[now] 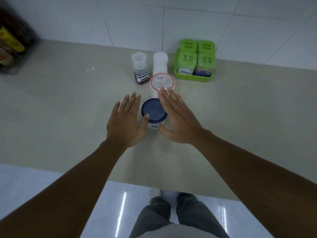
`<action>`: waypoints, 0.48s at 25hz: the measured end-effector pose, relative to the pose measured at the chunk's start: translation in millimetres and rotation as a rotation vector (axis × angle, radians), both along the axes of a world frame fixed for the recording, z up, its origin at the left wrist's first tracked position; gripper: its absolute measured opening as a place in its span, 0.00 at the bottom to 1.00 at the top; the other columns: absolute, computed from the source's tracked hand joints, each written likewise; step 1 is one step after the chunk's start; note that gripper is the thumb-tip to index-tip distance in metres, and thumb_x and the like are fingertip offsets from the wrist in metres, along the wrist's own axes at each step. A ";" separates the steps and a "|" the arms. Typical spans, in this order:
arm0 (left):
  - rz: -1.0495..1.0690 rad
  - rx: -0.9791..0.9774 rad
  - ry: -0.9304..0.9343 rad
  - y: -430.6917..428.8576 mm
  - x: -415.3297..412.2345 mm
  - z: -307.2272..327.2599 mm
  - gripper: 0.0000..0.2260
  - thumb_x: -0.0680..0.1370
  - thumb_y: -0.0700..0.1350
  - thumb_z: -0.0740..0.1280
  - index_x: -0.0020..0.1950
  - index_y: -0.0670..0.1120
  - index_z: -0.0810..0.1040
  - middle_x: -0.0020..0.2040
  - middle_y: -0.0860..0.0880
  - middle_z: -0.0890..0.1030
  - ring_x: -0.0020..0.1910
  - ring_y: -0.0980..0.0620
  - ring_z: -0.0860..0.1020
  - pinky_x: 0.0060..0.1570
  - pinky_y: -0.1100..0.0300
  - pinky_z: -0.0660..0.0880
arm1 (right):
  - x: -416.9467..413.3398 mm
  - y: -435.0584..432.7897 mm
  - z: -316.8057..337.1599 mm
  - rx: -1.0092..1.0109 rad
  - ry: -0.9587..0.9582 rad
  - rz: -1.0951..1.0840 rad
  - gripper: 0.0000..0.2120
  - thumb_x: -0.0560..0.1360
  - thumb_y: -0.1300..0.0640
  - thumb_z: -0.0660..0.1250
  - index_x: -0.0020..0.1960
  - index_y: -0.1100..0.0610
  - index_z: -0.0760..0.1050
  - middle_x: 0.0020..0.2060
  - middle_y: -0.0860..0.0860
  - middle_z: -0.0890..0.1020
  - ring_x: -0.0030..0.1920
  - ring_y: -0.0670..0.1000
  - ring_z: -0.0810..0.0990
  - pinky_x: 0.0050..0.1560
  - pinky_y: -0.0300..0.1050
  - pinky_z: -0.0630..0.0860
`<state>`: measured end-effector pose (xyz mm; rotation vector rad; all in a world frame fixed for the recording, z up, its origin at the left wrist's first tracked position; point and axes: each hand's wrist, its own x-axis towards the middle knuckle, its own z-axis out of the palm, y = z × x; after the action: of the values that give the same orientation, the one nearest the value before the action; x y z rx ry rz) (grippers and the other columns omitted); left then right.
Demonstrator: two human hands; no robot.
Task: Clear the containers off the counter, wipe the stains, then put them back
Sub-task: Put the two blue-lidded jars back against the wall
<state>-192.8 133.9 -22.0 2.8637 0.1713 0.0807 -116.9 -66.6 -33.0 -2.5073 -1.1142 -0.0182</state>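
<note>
Blue-lidded tub (153, 112): round, white body, standing upright near the middle of the beige tabletop (68, 103), between both hands.
Left hand (126, 121): fingers spread flat, grip wide, thumb touching the tub's left rim.
Right hand (178, 117): fingers spread flat, grip wide, thumb against the tub's lower right side; fingertips reach over the edge of the next jar.
Red-rimmed jar (162, 81): clear, white contents, just behind the tub.
Dark sauce bottle (140, 69): clear cap, handwritten label, behind and left of the jar.
White bottle (160, 63): just beside the sauce bottle on its right.
Green tray (192, 78): at the back right, against the tiled wall, holding four green-lidded jars (196, 57); one label reads "vinegar".
Wire rack (10, 54): far left edge, with packets, blurred.
Floor: glossy pale tiles below the tabletop edge; grey trousers visible.
</note>
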 end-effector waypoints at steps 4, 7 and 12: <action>0.087 0.012 0.026 15.4 -31.8 -15.0 0.41 0.73 0.69 0.60 0.81 0.49 0.57 0.82 0.48 0.58 0.80 0.40 0.57 0.75 0.40 0.63 | -12.3 17.5 -20.5 -0.030 0.045 -0.077 0.45 0.76 0.41 0.67 0.83 0.57 0.48 0.82 0.57 0.52 0.82 0.59 0.52 0.80 0.54 0.56; 0.113 -0.011 0.060 20.3 -38.7 -25.2 0.42 0.71 0.63 0.71 0.80 0.50 0.58 0.81 0.48 0.60 0.76 0.37 0.63 0.64 0.38 0.74 | -14.2 29.0 -31.3 0.065 0.079 -0.143 0.42 0.76 0.43 0.70 0.82 0.53 0.53 0.78 0.57 0.59 0.76 0.59 0.64 0.70 0.54 0.74; 0.049 -0.117 -0.029 7.5 -24.9 -25.3 0.39 0.71 0.55 0.77 0.77 0.49 0.63 0.76 0.47 0.67 0.69 0.41 0.68 0.54 0.45 0.79 | -10.8 21.1 -32.2 0.216 0.074 -0.188 0.40 0.71 0.48 0.76 0.78 0.55 0.62 0.69 0.58 0.65 0.69 0.58 0.70 0.61 0.55 0.79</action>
<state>-217.7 141.4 -47.3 2.7402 0.2331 0.1184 -127.7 -45.5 -65.2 -2.3877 -0.7989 -0.0921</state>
